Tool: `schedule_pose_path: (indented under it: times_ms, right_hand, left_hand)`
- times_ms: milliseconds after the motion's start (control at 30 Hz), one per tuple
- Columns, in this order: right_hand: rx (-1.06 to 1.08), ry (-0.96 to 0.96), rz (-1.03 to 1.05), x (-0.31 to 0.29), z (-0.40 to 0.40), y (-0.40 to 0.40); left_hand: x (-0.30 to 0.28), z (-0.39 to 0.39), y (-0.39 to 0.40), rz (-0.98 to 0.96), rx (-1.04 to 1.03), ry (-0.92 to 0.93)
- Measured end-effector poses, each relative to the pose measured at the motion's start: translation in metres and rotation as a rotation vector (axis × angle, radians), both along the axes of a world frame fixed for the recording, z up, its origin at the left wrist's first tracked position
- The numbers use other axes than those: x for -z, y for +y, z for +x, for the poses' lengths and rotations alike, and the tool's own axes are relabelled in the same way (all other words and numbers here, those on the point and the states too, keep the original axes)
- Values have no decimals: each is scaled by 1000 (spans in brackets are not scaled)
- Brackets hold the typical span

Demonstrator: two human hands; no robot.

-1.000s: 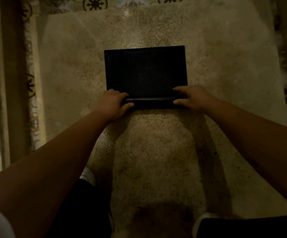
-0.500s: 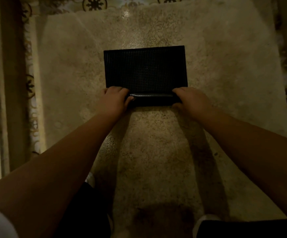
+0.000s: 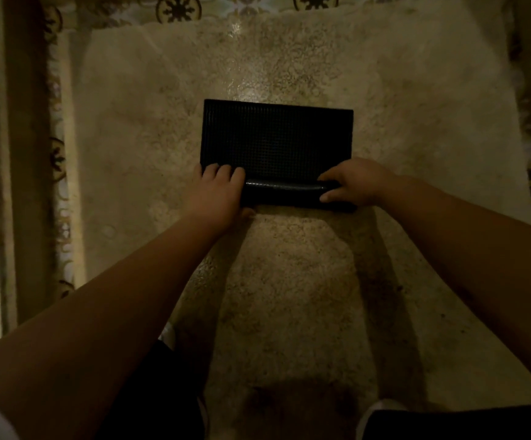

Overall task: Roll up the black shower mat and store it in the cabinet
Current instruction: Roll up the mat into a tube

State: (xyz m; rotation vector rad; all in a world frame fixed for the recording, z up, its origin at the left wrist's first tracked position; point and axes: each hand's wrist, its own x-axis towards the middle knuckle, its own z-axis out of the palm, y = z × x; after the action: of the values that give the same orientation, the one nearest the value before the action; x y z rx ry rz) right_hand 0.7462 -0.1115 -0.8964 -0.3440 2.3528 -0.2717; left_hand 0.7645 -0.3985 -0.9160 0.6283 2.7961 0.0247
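Note:
The black shower mat [image 3: 277, 138] lies on a pale shaggy rug, its far part flat and studded. Its near edge is rolled into a thick glossy tube [image 3: 285, 193] that runs left to right. My left hand [image 3: 218, 193] grips the left end of the roll, fingers over the top. My right hand [image 3: 356, 182] holds the right end, with the thumb on the near side and the fingers on top. No cabinet is in view.
The pale rug [image 3: 289, 296] covers most of the floor. Patterned tiles [image 3: 178, 7] show beyond its far edge and along the left. A dark vertical frame or post [image 3: 23, 154] stands at the left. My knees and white shoes are at the bottom.
The roll has grown thicker and moved away from me, so less flat mat shows. Both hands went forward with it.

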Motion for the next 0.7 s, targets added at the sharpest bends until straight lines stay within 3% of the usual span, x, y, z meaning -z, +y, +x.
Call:
schedule_pose_path:
  times_ms: [167,400,533,700]
  right_hand:
    - [94,-126,-105,6,11,1]
    - [241,394,-103,19,55,-7]
    - [26,458,-3,19,67,-1]
    - [74,335,-72,7,36,2]
  left_hand:
    - [1,7,-1,61,-49,-8]
    - [-5,-1,3,82,-126,-71]
    - [-4,-1,3,103,-128,-78]
    - [1,-1,2,92,-102,-54]
